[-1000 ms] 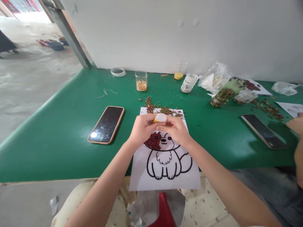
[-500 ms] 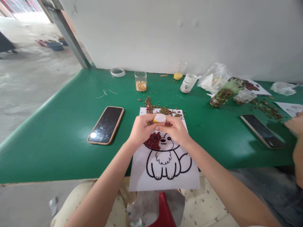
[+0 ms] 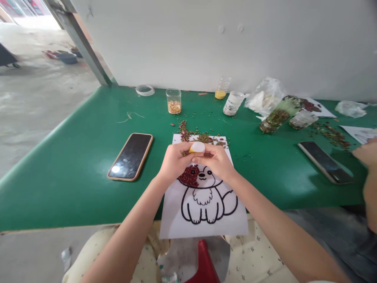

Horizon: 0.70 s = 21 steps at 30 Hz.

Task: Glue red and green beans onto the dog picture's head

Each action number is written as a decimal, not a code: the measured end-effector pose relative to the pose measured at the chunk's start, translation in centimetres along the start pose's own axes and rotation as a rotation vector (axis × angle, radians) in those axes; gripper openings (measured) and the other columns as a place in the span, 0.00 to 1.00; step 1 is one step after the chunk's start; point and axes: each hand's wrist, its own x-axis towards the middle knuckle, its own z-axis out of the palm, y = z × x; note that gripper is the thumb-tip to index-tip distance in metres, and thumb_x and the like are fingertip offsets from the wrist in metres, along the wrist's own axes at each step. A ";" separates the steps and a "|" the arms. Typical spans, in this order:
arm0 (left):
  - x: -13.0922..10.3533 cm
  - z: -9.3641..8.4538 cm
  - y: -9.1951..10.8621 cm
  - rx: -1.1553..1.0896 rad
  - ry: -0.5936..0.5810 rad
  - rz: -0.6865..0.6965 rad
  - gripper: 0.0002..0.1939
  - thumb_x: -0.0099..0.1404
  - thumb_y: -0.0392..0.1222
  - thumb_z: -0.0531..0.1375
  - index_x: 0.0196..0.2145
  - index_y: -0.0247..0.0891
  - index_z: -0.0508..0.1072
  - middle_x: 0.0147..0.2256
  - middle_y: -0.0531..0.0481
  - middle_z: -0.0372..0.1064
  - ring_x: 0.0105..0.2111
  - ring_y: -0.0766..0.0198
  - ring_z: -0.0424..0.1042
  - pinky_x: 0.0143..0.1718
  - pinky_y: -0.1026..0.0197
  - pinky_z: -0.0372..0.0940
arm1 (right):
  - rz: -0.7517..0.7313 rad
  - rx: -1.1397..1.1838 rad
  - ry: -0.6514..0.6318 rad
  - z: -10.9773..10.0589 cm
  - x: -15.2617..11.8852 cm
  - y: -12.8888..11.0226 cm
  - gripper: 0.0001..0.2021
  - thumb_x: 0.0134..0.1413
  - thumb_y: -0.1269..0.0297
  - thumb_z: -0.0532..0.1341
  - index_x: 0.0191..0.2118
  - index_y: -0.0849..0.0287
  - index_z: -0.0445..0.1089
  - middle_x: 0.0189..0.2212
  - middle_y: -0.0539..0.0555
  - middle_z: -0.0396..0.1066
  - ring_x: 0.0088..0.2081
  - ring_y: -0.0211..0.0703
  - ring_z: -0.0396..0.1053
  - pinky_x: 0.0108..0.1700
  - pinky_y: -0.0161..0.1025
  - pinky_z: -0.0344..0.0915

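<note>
My left hand (image 3: 176,160) and my right hand (image 3: 217,160) meet over the top of a white sheet of paper (image 3: 173,220). Between them both are closed around a small glue bottle (image 3: 198,147), its white round end facing up and a bit of yellow showing. The bottle's lower end is hidden by my fingers. Below my hands is a printed outline of a dog (image 3: 202,200). Dark red beans (image 3: 189,177) cover the left side of its face; my hands hide the top of the head. Loose green and red beans (image 3: 203,137) lie along the sheet's far edge.
Phones lie to the left (image 3: 131,156) and right (image 3: 324,163). Farther back stand a cup of corn kernels (image 3: 174,103), a white plastic cup (image 3: 233,104), a tilted bottle of green beans (image 3: 275,118) and a plastic bag (image 3: 263,96). Another person's hand (image 3: 366,153) is at the right edge.
Both hands keep the same grip on the glue bottle over the paper. The whole view has shifted very slightly.
</note>
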 end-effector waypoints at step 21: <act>0.0 -1.6 2.2 0.036 0.185 -0.038 0.09 0.55 0.46 0.64 0.27 0.37 0.76 0.27 0.50 0.72 0.28 0.65 0.68 0.32 0.61 0.63 | -0.146 -0.222 0.058 -1.1 -0.1 -2.2 0.13 0.52 0.56 0.63 0.41 0.53 0.64 0.41 0.50 0.67 0.41 0.39 0.66 0.42 0.38 0.64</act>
